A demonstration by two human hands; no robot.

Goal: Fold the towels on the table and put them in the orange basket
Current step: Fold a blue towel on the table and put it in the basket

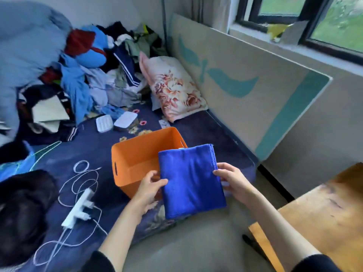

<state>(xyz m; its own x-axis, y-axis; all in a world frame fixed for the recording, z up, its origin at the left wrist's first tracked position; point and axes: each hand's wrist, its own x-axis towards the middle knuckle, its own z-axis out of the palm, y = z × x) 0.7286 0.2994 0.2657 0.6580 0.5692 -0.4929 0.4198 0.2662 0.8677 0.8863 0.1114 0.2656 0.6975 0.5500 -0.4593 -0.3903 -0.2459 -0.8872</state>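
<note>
Dark floral bedding (94, 150) fills most of my head view, with a heap of clothes (94, 75) at the far end, a flowered pillow (172, 87) by the wall board, and a white power strip (78, 207) trailing its cable on my left. On the bed's near corner sits the orange basket (135, 154), open side up, and I cannot tell what, if anything, lies inside it. I hold the folded blue towel (190, 181) flat between both hands: my left hand (151, 189) pinches its left edge, thumb on top, and my right hand (233, 181) grips the right edge with fingers curled underneath. The towel's long axis runs away from me, and its far end already overlaps the basket's near right corner. The basket's opening lies ahead and to the left of the towel, nearer my left hand. I judge the coming move to be a short carry forward and leftward, then lowering. A wooden table (314, 213) shows at lower right, bare where visible.
</note>
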